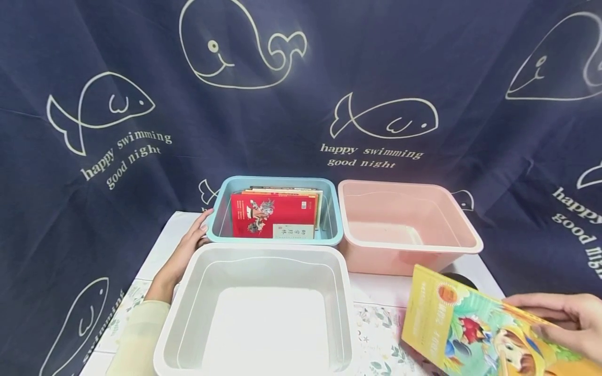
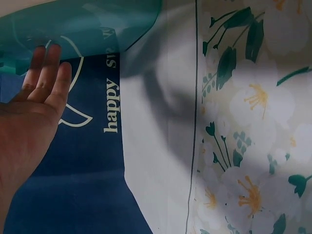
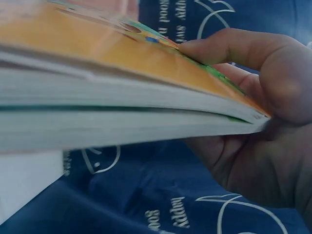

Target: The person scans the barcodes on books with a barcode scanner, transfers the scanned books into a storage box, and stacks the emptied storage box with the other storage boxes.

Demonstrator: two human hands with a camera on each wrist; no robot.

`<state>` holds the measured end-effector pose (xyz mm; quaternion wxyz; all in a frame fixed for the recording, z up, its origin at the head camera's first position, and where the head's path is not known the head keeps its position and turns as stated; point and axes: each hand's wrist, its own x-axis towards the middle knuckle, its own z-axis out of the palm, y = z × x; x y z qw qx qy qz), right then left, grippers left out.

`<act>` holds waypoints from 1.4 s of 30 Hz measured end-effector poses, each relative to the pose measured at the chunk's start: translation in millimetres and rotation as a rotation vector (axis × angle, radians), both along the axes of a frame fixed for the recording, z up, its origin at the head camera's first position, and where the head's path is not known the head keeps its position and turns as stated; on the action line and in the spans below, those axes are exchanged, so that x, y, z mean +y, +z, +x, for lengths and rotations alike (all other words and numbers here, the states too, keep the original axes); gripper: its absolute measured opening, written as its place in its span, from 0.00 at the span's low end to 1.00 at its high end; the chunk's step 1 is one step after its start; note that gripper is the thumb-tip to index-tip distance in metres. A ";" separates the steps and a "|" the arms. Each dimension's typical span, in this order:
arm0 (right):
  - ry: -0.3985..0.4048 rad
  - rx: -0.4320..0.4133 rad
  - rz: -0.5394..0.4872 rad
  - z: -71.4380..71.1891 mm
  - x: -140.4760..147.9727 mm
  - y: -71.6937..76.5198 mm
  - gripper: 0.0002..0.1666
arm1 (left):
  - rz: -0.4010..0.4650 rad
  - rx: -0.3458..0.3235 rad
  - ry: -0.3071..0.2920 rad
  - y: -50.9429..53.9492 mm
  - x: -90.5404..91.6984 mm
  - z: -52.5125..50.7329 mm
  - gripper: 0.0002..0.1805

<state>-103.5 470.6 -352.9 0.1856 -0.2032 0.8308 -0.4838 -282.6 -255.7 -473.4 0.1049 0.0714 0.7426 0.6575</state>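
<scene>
My right hand (image 1: 564, 318) pinches a yellow-bordered picture book (image 1: 489, 334) along its right edge at the lower right of the head view. The right wrist view shows its pages (image 3: 122, 122) split by a dark line; whether it is one book or two stacked, I cannot tell. The cover, with a cartoon figure, faces up and the book tilts. My left hand (image 1: 190, 243) touches the left side of a blue bin (image 1: 277, 181), its fingers fairly straight in the left wrist view. Several books stand in that bin, a red book (image 1: 263, 214) at the front.
A white bin (image 1: 254, 253) stands in front of the blue one, and a pink bin (image 1: 385, 261) stands to the right. Part of a dark round object (image 1: 461, 281) shows behind the picture book. A floral cloth (image 1: 376, 334) covers the table's front. A navy curtain (image 1: 282, 130) hangs behind.
</scene>
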 end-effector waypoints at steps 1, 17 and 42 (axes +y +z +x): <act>-0.006 0.029 -0.010 -1.4 -1.2 3.1 0.48 | 0.000 0.000 0.000 -0.1 -0.2 0.1 0.32; -0.223 0.301 0.112 -76.5 -95.3 100.1 0.28 | 0.007 0.002 -0.006 0.4 -0.8 -1.8 0.32; -0.213 0.147 -0.141 -210.2 -265.1 117.9 0.25 | 0.021 0.003 -0.002 -1.7 -1.7 -2.8 0.32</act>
